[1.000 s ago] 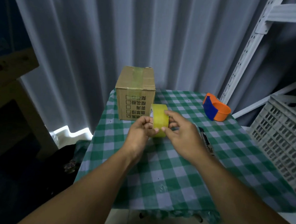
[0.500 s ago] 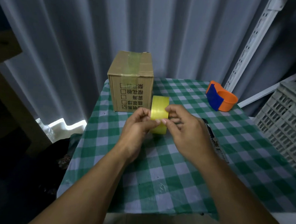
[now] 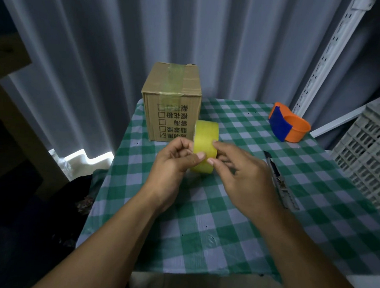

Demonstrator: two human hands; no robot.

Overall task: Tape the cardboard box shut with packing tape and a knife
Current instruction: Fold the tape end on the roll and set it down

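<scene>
Gripping the packing tape roll [image 3: 205,142], glossy yellow, with the left hand [image 3: 172,162]: fingers curled at its left rim, thumb pressed on the outer band. Pinching at the same band with the right hand [image 3: 242,175], thumb and forefinger tips on the tape, other fingers loosely bent. Held on edge low over the green-and-white checked tablecloth [image 3: 224,233], just in front of the brown cardboard box [image 3: 171,107], clear tape strip along its top seam. Flat on the cloth to the right: slim knife [image 3: 279,181]; farther back, orange-and-blue plastic dispenser [image 3: 289,124]

Grey pleated curtain [image 3: 101,51] behind, white shelving upright [image 3: 330,52] (perhaps metal) at right.
</scene>
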